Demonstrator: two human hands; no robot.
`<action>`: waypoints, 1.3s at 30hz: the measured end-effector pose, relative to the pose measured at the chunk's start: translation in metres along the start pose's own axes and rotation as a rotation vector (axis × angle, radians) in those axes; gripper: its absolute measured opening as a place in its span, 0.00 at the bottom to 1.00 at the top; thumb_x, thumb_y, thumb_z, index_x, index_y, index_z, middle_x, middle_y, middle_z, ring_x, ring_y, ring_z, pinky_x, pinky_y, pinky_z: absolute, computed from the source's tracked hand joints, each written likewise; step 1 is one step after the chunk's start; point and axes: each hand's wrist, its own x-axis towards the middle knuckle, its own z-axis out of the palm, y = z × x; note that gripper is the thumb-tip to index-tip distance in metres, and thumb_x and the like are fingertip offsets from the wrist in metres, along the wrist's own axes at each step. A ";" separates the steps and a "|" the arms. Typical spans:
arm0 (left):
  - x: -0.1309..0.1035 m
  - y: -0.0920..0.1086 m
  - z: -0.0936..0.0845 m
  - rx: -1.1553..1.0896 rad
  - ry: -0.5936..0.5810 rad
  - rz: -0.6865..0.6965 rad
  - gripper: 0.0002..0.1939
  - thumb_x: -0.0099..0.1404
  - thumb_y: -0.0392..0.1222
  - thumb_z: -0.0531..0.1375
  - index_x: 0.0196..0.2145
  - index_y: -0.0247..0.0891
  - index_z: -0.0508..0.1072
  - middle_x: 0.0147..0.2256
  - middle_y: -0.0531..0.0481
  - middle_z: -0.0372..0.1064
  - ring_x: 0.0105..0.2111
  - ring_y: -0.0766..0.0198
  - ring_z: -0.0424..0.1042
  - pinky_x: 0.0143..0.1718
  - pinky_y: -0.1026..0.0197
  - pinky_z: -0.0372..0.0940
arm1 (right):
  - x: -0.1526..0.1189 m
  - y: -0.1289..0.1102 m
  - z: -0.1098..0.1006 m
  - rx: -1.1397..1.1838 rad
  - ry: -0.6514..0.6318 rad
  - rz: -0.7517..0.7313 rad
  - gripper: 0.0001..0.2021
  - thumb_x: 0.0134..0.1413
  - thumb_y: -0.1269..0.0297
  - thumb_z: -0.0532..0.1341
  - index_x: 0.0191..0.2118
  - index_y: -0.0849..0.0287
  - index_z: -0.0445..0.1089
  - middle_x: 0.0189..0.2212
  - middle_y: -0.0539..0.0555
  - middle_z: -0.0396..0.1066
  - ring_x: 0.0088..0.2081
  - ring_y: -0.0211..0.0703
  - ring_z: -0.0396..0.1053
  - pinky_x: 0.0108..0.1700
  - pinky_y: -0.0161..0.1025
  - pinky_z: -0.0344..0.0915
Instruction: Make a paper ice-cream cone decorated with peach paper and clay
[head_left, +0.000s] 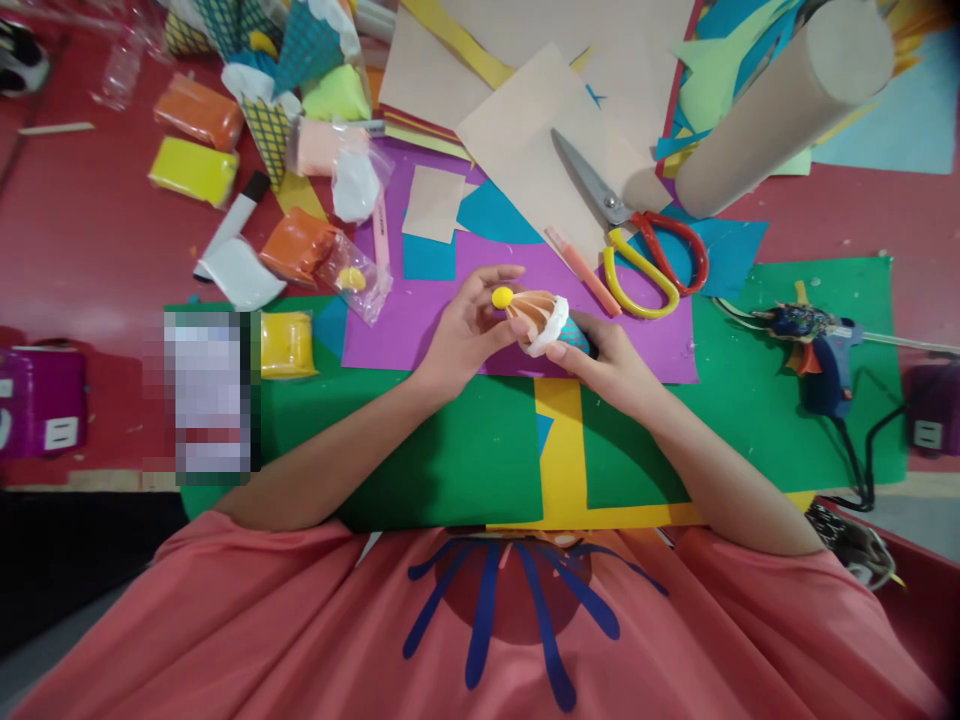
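Between both hands, above a purple sheet [390, 345], is a small paper ice cream cone [534, 312]. It has a pleated peach top, a yellow ball at its tip, a white clay-like rim and a blue patterned cone. My right hand [611, 365] is closed around the blue cone, thumb on the white rim. My left hand [472, 325] curves around the peach top, its thumb touching the pleats; its other fingers are partly behind the piece. Much of the blue cone is hidden by my right fingers. Beyond my right hand lies an orange-pink marker [583, 272].
Scissors [611, 205] with red and yellow handles lie beyond my right hand. A glue gun [825, 370] rests at right, near a peach cylinder [780, 110]. Clay packets [193, 172] and finished paper cones [266, 120] crowd the back left. A blurred phone-like object [212, 390] lies left.
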 end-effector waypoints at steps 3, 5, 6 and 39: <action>0.002 -0.003 -0.002 0.010 0.013 0.048 0.26 0.55 0.53 0.72 0.48 0.46 0.72 0.38 0.55 0.72 0.37 0.67 0.75 0.38 0.66 0.69 | 0.000 0.000 -0.001 -0.042 0.013 -0.005 0.31 0.52 0.34 0.62 0.41 0.63 0.72 0.31 0.52 0.68 0.35 0.42 0.64 0.37 0.38 0.59; 0.002 -0.004 -0.003 0.012 0.010 0.083 0.25 0.56 0.52 0.72 0.48 0.45 0.72 0.36 0.55 0.70 0.36 0.69 0.74 0.37 0.67 0.68 | 0.001 0.000 -0.001 -0.059 0.023 -0.011 0.31 0.52 0.33 0.61 0.40 0.63 0.71 0.29 0.51 0.66 0.33 0.40 0.62 0.35 0.37 0.58; 0.003 -0.004 -0.003 0.008 0.005 0.098 0.25 0.56 0.52 0.72 0.48 0.45 0.72 0.35 0.55 0.70 0.35 0.70 0.73 0.36 0.67 0.68 | 0.001 0.000 -0.001 -0.064 0.027 -0.013 0.32 0.52 0.32 0.61 0.39 0.62 0.71 0.28 0.50 0.65 0.31 0.38 0.61 0.34 0.37 0.57; 0.001 -0.007 -0.004 -0.040 -0.057 0.092 0.25 0.57 0.47 0.72 0.51 0.47 0.70 0.34 0.56 0.70 0.32 0.69 0.74 0.34 0.66 0.70 | 0.002 -0.001 -0.001 -0.023 0.006 -0.035 0.30 0.56 0.32 0.58 0.34 0.60 0.67 0.23 0.46 0.58 0.25 0.32 0.53 0.26 0.36 0.48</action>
